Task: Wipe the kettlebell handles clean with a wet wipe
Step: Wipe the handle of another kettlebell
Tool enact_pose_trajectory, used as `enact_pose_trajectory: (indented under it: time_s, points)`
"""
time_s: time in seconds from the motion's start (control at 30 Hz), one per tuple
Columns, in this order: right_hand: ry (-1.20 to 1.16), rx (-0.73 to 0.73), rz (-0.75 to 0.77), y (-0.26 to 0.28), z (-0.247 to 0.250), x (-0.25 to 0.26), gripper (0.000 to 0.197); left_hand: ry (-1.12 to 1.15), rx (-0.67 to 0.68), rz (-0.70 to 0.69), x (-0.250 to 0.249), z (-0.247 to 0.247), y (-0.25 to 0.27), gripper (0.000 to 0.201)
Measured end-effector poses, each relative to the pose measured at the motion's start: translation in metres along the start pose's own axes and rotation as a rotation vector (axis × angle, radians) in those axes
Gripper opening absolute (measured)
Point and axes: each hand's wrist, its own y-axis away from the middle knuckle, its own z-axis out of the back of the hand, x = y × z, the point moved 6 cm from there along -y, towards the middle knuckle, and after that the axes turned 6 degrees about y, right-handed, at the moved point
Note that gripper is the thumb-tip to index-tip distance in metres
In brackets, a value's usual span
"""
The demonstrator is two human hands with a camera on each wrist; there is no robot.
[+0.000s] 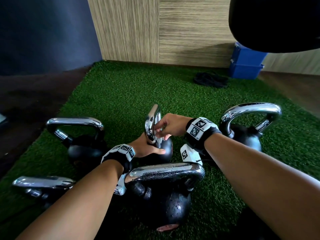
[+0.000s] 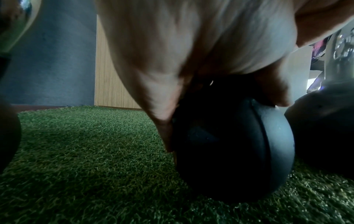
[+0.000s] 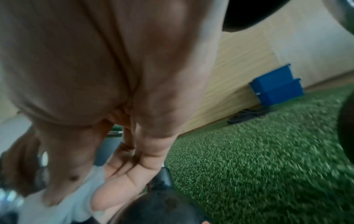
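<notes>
A small black kettlebell [image 1: 165,148] with a chrome handle [image 1: 153,122] stands mid-turf among the others. My left hand [image 1: 145,150] grips its round body [image 2: 229,151], with the thumb laid across the front and the fingers [image 2: 166,128] down its left side. My right hand [image 1: 170,126] pinches a white wet wipe [image 1: 158,138] against the lower part of the handle. In the right wrist view the wet wipe [image 3: 63,201] is bunched under my fingers [image 3: 118,186], just above the dark body [image 3: 162,209]. The far side of the handle is hidden.
Other chrome-handled kettlebells stand close by: one to the left [image 1: 81,137], one in front [image 1: 164,193], one to the right [image 1: 247,129], one at the front left [image 1: 41,186]. Stacked blue bins [image 1: 245,63] and a black coil [image 1: 210,79] lie by the wood wall. Green turf [image 1: 138,89] stretches beyond.
</notes>
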Motion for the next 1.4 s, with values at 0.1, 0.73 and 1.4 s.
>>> enact_pose_trajectory:
  time_s: [0.1,0.73,1.4]
  points:
    - [-0.099,0.046,-0.026,0.003,-0.005,-0.002,0.028,-0.038,-0.011,0.014,0.004,-0.002,0.000,0.036]
    - [-0.975,0.081,-0.060,0.009,-0.018,-0.029,0.020,-0.187,-0.039,0.160,0.007,-0.009,0.011,0.112]
    - [-1.198,-0.412,-0.087,-0.008,-0.013,-0.051,0.026,-0.129,-0.073,0.153,0.001,-0.013,0.021,0.109]
